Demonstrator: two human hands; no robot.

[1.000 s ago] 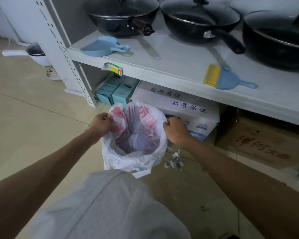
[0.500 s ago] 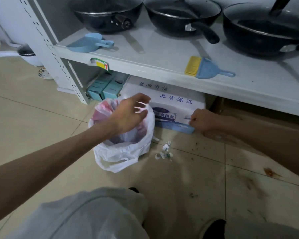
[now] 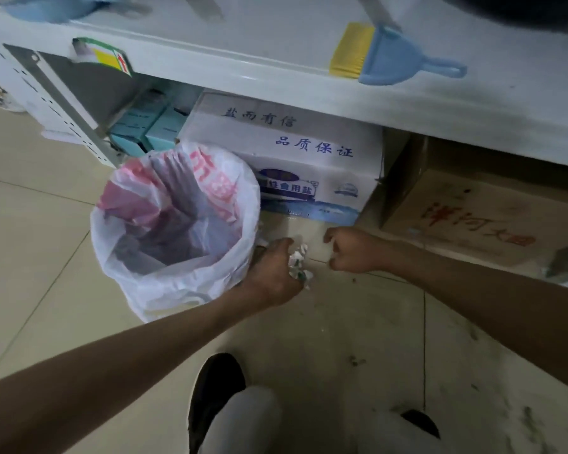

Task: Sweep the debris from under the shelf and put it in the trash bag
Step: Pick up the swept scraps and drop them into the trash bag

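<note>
A white trash bag [image 3: 177, 224] with pink print stands open on the tiled floor in front of the white shelf [image 3: 276, 54]. Just right of the bag, my left hand [image 3: 273, 273] rests on the floor, curled around a small pile of white paper scraps [image 3: 299, 265]. My right hand [image 3: 351, 250] is a loose fist on the floor a little to the right of the scraps, in front of the white and blue carton; whether it holds anything is hidden. A small blue brush with yellow bristles [image 3: 391, 57] lies on the shelf above.
Under the shelf sit a white and blue carton [image 3: 295, 158], teal boxes [image 3: 148, 126] and a brown carton [image 3: 473, 211]. A blue dustpan [image 3: 56, 4] lies on the shelf at top left. My shoes [image 3: 214, 394] and knees are near the bottom edge. Dirt specks mark the floor at right.
My left hand let go of the bag rim and dropped to the scraps beside the bag. My right hand came down from the carton to the floor. The view moved closer and lower.
</note>
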